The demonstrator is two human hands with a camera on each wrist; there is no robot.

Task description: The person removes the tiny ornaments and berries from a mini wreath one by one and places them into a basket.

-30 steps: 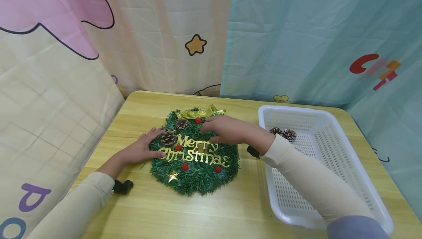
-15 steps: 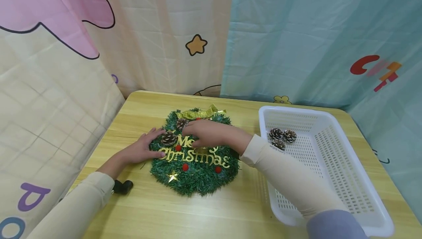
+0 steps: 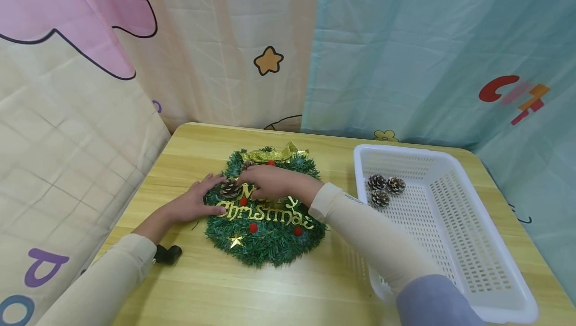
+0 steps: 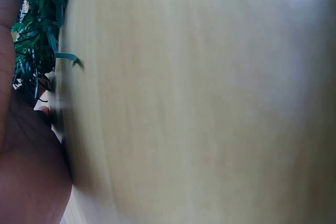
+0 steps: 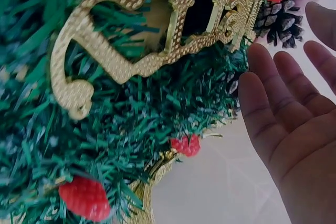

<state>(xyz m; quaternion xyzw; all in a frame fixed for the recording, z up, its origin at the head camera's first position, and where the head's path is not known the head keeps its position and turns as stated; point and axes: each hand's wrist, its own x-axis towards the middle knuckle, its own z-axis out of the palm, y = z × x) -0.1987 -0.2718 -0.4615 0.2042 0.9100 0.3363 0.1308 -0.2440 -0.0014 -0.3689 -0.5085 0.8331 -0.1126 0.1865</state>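
Note:
A green tinsel wreath lies on the table, bearing gold "Merry Christmas" lettering, red berries and a gold bow. Fingers spread, my left hand rests against its left edge, beside a pinecone. My right hand reaches over the upper part and covers some of "Merry". Behind its fingers, a second pinecone is partly hidden. In the right wrist view, the extended fingers of that hand come close to a pinecone, with nothing held between them.
A white plastic basket stands on the right of the wooden table, under my right forearm in the head view. Three loose pinecones lie in its far left corner. Printed curtains hang behind the table.
My right hand has moved left across the wreath, from beside the lettering's right part to the pinecones at the upper left. The left hand has stayed in place.

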